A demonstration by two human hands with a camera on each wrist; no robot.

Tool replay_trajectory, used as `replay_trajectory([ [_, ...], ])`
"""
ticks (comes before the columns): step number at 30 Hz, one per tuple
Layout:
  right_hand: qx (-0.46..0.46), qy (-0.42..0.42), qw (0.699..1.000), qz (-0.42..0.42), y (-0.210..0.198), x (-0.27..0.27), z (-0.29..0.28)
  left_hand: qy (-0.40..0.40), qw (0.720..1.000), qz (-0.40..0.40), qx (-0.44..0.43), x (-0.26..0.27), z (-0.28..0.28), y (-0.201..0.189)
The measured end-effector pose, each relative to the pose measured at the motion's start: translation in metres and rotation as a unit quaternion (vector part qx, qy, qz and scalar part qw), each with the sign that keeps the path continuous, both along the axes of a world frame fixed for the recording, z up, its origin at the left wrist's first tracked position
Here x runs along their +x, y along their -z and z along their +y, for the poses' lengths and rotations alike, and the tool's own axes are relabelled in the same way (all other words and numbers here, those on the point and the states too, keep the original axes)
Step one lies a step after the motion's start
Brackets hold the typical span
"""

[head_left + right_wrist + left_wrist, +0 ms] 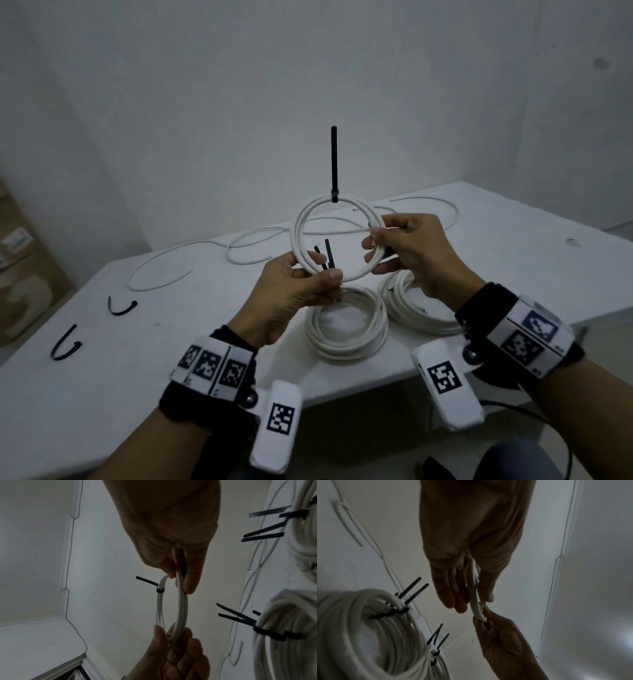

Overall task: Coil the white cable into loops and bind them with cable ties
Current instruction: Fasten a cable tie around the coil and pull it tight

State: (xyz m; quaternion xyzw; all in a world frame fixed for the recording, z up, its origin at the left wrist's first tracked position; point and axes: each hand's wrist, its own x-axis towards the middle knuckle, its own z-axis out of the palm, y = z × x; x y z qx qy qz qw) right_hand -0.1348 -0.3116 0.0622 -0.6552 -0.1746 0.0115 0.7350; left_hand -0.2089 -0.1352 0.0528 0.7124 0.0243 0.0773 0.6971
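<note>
I hold a small ring of white cable [301, 219] upright above the table. A black cable tie [334, 161] binds its top, with the tail pointing straight up. My left hand [318, 270] pinches the ring's lower left, where two black tie ends [325, 255] stick up beside the fingers. My right hand [373, 250] grips the ring's right side. The right wrist view shows the ring [181, 608] edge-on between both hands, with the tie [160, 590] on it. In the left wrist view the ring [475, 599] runs between my left fingers [453, 595] and the right hand [496, 635].
Two bound white coils [346, 325] [421, 301] lie on the white table [120, 394] under my hands, with black ties [412, 591] on them. Loose white cable [239, 246] snakes across the far side. Two spare black ties [121, 306] [65, 346] lie at the left.
</note>
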Motion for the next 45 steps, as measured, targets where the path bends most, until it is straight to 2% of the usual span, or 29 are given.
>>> replay_trajectory([
  [3,-0.006,0.009,1.000,0.011,0.004,-0.003,-0.013,-0.020,0.999,-0.024,-0.004,0.008,-0.013,0.010],
  [8,-0.057,0.056,0.997,-0.006,0.010,-0.003,-0.045,-0.006,1.000,0.008,0.017,0.019,-0.037,0.018],
  [11,-0.145,0.105,0.983,-0.034,0.018,-0.001,-0.064,0.023,0.997,0.015,0.077,0.024,-0.052,0.018],
  [16,-0.241,0.151,0.959,-0.017,0.041,0.005,-0.095,0.042,0.983,0.023,0.176,0.038,-0.081,0.024],
  [20,-0.317,0.152,0.936,-0.008,0.057,0.012,-0.109,0.051,0.963,0.037,0.261,0.055,-0.095,0.034],
  [25,-0.357,0.154,0.921,0.007,0.068,0.026,-0.115,0.047,0.939,0.060,0.335,0.069,-0.104,0.044],
  [34,-0.473,0.171,0.862,-0.066,0.075,0.051,-0.103,0.014,0.868,0.095,0.488,0.070,-0.113,0.037],
  [40,-0.509,0.180,0.840,-0.050,0.077,0.051,-0.100,0.025,0.843,0.120,0.524,0.072,-0.114,0.031],
  [42,-0.518,0.181,0.835,-0.045,0.074,0.051,-0.101,0.018,0.846,0.119,0.519,0.071,-0.113,0.027],
  [45,-0.501,0.188,0.843,-0.056,0.066,0.053,-0.105,-0.009,0.850,0.102,0.516,0.071,-0.107,0.014],
])
